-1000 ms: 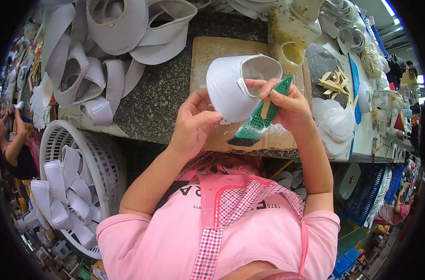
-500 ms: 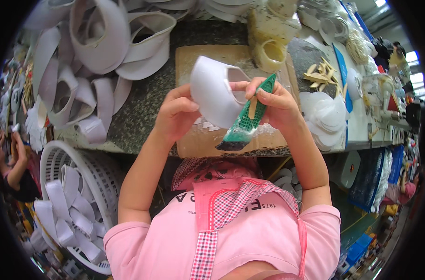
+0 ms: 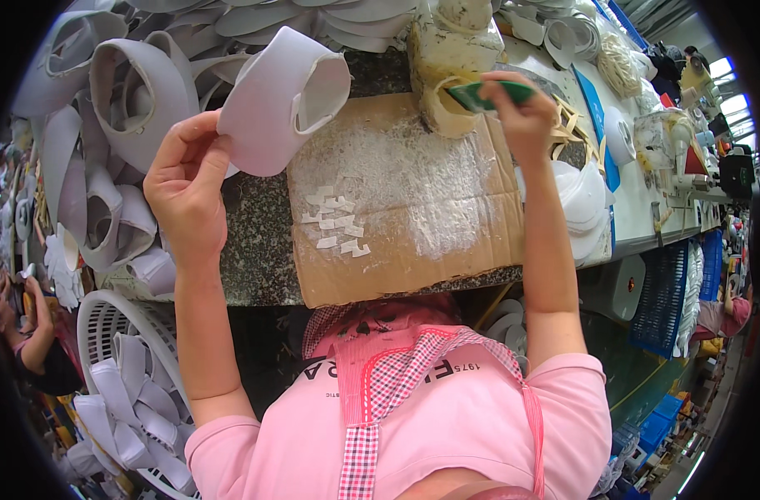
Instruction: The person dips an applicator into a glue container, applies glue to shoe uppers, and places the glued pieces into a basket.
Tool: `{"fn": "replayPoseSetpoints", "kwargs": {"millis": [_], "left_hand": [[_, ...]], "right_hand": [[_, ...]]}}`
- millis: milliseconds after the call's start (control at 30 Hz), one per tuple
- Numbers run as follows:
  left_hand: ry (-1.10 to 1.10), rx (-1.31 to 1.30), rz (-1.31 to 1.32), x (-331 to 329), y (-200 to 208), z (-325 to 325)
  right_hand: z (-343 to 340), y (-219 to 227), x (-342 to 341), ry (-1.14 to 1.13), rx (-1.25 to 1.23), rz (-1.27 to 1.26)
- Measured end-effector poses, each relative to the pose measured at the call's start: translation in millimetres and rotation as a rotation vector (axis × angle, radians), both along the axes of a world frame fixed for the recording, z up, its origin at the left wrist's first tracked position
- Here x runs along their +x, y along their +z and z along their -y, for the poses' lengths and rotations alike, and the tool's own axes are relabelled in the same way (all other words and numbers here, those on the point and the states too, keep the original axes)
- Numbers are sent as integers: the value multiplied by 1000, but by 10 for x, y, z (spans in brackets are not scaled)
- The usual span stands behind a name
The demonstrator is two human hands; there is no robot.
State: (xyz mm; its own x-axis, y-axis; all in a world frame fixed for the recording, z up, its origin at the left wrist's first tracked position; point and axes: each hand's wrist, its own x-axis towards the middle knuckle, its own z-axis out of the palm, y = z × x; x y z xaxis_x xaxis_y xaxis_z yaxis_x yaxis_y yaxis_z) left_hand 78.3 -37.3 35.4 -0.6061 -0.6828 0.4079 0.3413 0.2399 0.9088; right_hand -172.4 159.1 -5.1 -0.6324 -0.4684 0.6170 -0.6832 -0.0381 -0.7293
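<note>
My left hand [image 3: 188,171] pinches a white visor-shaped piece [image 3: 267,96] by its brim, thumb against fingers. The piece is tilted, its ring-like opening facing right, above the left edge of a cardboard sheet [image 3: 396,275]. My right hand [image 3: 521,117] is closed around a flat green scraper-like tool [image 3: 471,97]. The tool's tip is at the mouth of a yellowed glue-crusted cup [image 3: 448,117]; whether it touches anything inside I cannot tell. Several small white scraps [image 3: 338,223] lie on the cardboard, which is smeared with white residue.
More white visor pieces [image 3: 138,83] are heaped at the left and back. A white basket [image 3: 105,310] of folded white pieces stands low at left. Right of the cardboard are white discs [image 3: 581,196] and tan strips [image 3: 567,121]. Other people are at both far sides.
My hands have parted. The left has carried the visor piece up and left, turning it; the right has taken the green tool away from it, up to the yellowed cup.
</note>
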Motion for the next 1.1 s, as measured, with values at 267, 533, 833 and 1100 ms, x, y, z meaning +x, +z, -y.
{"fn": "replayPoseSetpoints", "kwargs": {"millis": [267,533,833,1100], "left_hand": [[20,-37,107,-15,-12,-99],[27,-105,284,-256,13,-126],[-46,-344,409,-496,8,-127],[-95,-191,452,-220,-204,-208]], "right_hand": [[-292,105,-190,256,71,-275],[-528,1,414,167,50,290],[155,-396,801,243,179,-496],[115,-596,928,517,70,311]]}}
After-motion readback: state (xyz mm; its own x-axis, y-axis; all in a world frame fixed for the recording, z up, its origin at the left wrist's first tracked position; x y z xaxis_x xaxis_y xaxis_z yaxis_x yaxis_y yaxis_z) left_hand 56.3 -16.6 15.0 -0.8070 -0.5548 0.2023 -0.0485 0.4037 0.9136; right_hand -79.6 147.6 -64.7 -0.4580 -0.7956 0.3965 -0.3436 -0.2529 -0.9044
